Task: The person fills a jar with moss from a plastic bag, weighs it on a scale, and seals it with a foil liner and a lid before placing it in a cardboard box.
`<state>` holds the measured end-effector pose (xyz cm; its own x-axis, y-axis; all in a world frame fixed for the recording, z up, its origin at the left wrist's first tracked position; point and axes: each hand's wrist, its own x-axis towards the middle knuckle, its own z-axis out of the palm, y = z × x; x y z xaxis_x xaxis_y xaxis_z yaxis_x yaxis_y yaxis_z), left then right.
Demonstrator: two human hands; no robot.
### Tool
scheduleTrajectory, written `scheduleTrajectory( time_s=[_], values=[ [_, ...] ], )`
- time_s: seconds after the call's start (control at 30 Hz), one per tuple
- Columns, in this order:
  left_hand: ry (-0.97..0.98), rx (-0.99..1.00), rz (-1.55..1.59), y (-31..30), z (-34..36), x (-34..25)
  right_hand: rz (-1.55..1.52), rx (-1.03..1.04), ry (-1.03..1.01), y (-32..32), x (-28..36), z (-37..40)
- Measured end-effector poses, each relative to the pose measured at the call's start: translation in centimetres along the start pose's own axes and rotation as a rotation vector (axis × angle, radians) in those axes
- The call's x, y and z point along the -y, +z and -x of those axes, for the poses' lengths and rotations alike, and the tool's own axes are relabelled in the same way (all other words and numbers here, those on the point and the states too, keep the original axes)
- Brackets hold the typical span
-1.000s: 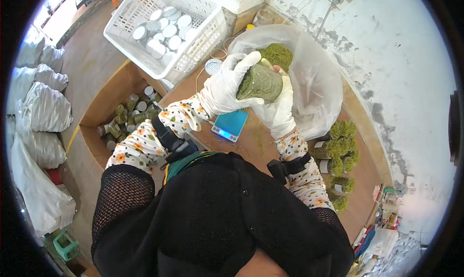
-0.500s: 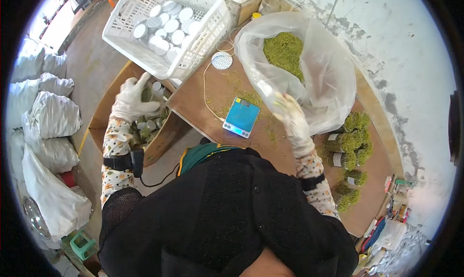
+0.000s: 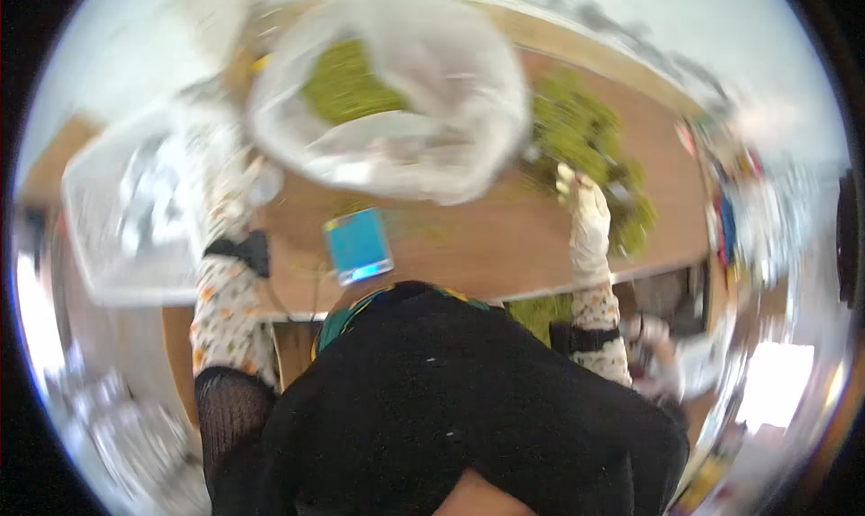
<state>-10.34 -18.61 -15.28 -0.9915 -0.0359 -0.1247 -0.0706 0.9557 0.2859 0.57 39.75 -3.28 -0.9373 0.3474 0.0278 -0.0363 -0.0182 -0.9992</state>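
My right hand (image 3: 587,214), in a pale glove, reaches to the near side of several moss-filled clear jars (image 3: 577,124) on the right of the table. Its fingertips are slightly bent and apart, with nothing visible between them. My left hand (image 3: 216,138) is a motion smear beside the white plastic basket (image 3: 81,237), so its fingers cannot be made out. Near the left sleeve a round white lid (image 3: 266,185) lies on the table. Between my arms sits a blue digital scale (image 3: 358,241) with a lit display.
A big translucent plastic bag (image 3: 450,169) holding loose green moss (image 3: 351,84) stands at the back of the brown table (image 3: 468,255). Blurred white-capped items (image 3: 149,192) fill the basket. A cluttered pile (image 3: 766,192) lies right of the table, and another person's arm (image 3: 667,363) shows below it.
The view has swung right and blurred. My right hand has gone from the bag's edge to the moss jars. My left hand has left the cardboard box of jars.
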Motion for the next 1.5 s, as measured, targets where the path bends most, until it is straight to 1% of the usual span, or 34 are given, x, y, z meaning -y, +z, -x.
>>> scheduleTrajectory(
  time_s=[0.03,0.1,0.17,0.2,0.3,0.33,0.37,0.43,0.47,0.5,0.57,0.6,0.7,0.73,0.8,0.87,0.97,1.0,1.13,1.17,1.2,1.23,1.27,1.3,1.33,1.37,1.43,1.47,1.5],
  values=[
    [0.025,0.026,-0.012,0.7,-1.4,0.1,-0.025,-0.115,-0.078,-3.9,-1.3,-0.4],
    [0.062,0.061,-0.025,1.9,-4.0,-0.2,0.022,-0.498,-0.125,-6.6,-1.1,1.2],
    [0.080,0.091,-0.035,2.2,-4.8,-0.9,0.104,-0.713,-0.279,-12.1,-3.5,2.2],
    [0.079,0.088,-0.034,0.8,-4.3,-1.1,0.128,-0.798,-0.362,-15.3,-3.1,3.0],
    [0.067,0.087,-0.055,0.9,-4.2,-0.6,0.484,-0.895,-0.206,-22.5,-7.7,4.5],
    [0.053,0.076,-0.088,1.7,-4.9,0.5,0.685,-0.910,-0.300,-23.9,-9.5,4.5],
    [0.040,0.065,-0.121,2.5,-5.5,1.7,1.130,-0.836,-0.328,-23.4,-9.0,5.0],
    [0.029,0.063,-0.123,3.1,-5.8,1.9,1.305,-0.808,-0.172,-21.0,-8.7,4.9],
    [0.030,0.067,-0.093,2.8,-5.5,1.6,1.362,-0.750,-0.135,-20.3,-8.6,4.5],
    [0.029,0.069,-0.062,2.1,-4.8,0.9,1.403,-0.747,-0.134,-19.5,-8.5,4.0],
    [0.020,0.085,-0.107,0.3,-3.8,-0.9,1.482,-0.733,-0.135,-18.3,-8.4,2.9],
    [0.016,0.093,-0.129,-0.8,-3.2,-1.9,1.464,-0.693,-0.057,-17.8,-8.1,2.7],
    [-0.039,0.179,0.049,-3.7,-1.4,-4.6,1.464,-0.652,-0.169,-20.0,-10.9,1.9],
    [-0.020,0.136,0.113,-3.3,-1.4,-4.0,1.412,-0.655,-0.191,-20.4,-11.6,1.7],
    [0.021,0.052,0.241,-1.3,-1.6,-1.5,1.385,-0.669,-0.119,-20.6,-12.4,1.5],
    [0.005,0.040,0.355,0.1,-2.3,0.8,1.401,-0.646,-0.066,-20.0,-12.2,1.1],
    [-0.008,0.023,0.482,-0.3,-1.7,0.5,1.472,-0.614,-0.030,-19.9,-12.3,0.8],
    [-0.008,0.014,0.519,-0.5,-1.4,0.0,1.453,-0.617,-0.041,-19.8,-12.1,0.9],
    [0.013,-0.031,0.546,-1.2,-0.7,-1.4,1.374,-0.625,-0.083,-19.7,-11.5,0.3],
    [0.002,-0.039,0.503,-1.2,-0.8,-1.1,1.355,-0.627,-0.086,-19.7,-11.5,0.2],
    [-0.009,-0.047,0.458,-0.7,-1.1,-0.4,1.426,-0.657,-0.139,-19.4,-11.4,0.1],
    [-0.022,-0.054,0.413,0.0,-1.5,0.7,1.434,-0.684,-0.196,-19.4,-11.5,0.3],
    [0.042,-0.050,0.646,1.2,-1.7,1.6,1.439,-0.706,-0.259,-19.6,-11.2,0.5],
    [0.020,-0.020,0.612,-0.7,-0.6,-0.2,1.436,-0.715,-0.329,-19.4,-11.0,0.3],
    [-0.018,0.001,0.576,-3.8,1.2,-3.7,1.428,-0.727,-0.387,-18.8,-10.0,0.5],
    [0.319,-0.319,0.232,-6.4,2.4,-5.8,1.408,-0.725,-0.449,-17.8,-8.5,1.0],
    [0.306,-0.358,0.415,-8.3,4.6,-8.3,1.229,-0.629,-0.505,-16.5,-7.0,1.1],
    [-0.043,-0.136,0.994,-7.6,5.0,-8.1,1.067,-0.513,-0.448,-13.8,-5.0,1.5],
    [-0.132,-0.048,1.124,-6.6,4.0,-6.6,0.916,-0.401,-0.381,-11.3,-3.4,1.6]
  ],
)
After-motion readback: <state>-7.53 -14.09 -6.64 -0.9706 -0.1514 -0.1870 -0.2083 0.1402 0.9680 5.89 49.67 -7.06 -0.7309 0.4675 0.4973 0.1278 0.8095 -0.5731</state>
